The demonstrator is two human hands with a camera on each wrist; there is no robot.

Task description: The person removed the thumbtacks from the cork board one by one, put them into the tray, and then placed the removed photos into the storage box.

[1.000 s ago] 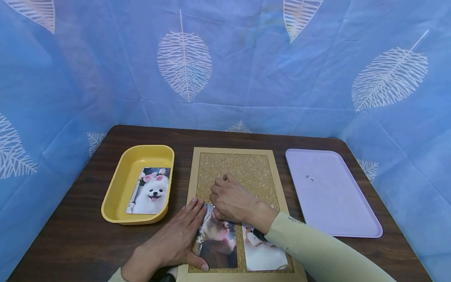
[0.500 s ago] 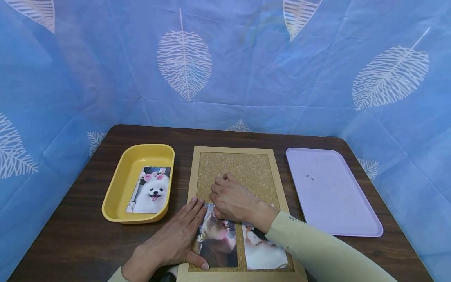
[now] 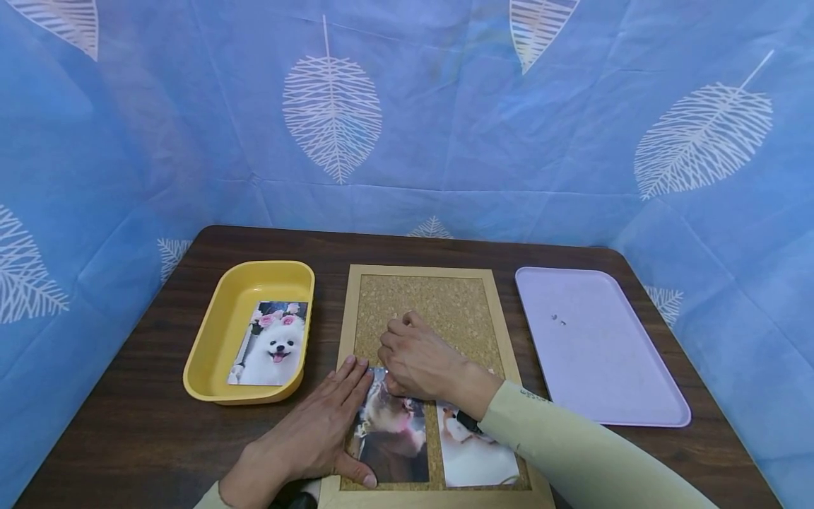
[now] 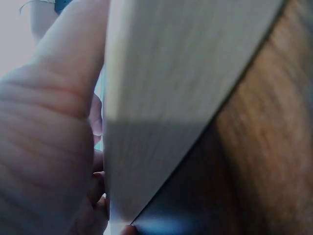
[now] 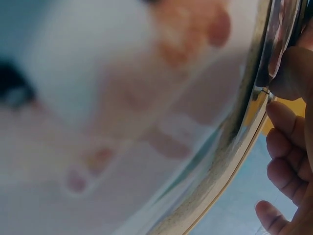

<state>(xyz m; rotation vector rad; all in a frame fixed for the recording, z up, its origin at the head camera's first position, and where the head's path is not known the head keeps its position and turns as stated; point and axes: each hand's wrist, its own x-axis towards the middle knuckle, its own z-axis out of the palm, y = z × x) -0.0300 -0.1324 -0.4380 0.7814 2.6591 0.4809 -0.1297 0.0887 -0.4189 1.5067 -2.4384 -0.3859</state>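
A cork board [image 3: 416,300] in a light wooden frame lies on the table, with two pet photos side by side on its near half. My left hand [image 3: 318,424] rests with straight, spread fingers over the board's left frame, touching the left edge of the left photo [image 3: 394,442]. My right hand [image 3: 422,360] has curled fingers at that photo's top edge. Between its thumb and forefinger it pinches a small push pin [image 5: 265,90], mostly hidden, with a thin shaft showing against the photo. The right photo [image 3: 477,452], partly under my right wrist, shows a white-and-orange animal.
On the left stands a yellow tray [image 3: 206,339] with a photo of a white dog [image 3: 276,346] in it. A lilac tray [image 3: 610,353] on the right holds tiny pins [image 3: 558,320]. A blue leaf-print cloth [image 3: 445,106] hangs behind the table.
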